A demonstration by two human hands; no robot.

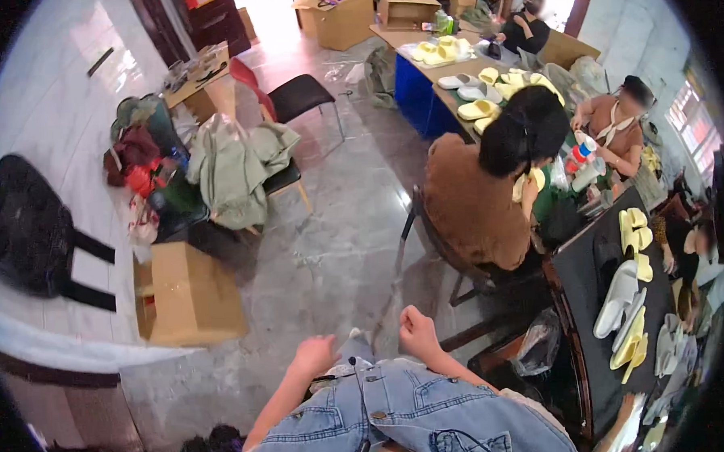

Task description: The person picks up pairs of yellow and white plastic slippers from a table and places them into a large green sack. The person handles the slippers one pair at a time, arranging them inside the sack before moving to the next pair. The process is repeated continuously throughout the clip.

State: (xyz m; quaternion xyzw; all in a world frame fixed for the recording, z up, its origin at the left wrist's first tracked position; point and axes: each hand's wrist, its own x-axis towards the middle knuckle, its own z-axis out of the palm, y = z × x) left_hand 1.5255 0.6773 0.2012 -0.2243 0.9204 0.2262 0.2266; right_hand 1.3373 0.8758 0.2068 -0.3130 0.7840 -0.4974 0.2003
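My left hand (315, 356) hangs in front of my denim jacket (369, 399), its fingers loosely apart and slightly blurred, with nothing seen in it. To its right, my right hand (417, 330) is curled into a loose fist and appears empty. Neither hand touches a table or a slipper. A small black clip-on microphone (352, 361) with a cord shows between them, close to the left wrist. Closest on my right side is a dark table (579, 297) bearing yellow slippers (635, 234) and grey slippers (617, 300).
A seated person in brown (474, 205) works at the table ahead right; others sit beyond. On the left stand a cardboard box (191, 294) and a chair heaped with green cloth (234, 171). A red-and-black chair (296, 100) stands farther off. Grey tiled floor (315, 252) lies ahead.
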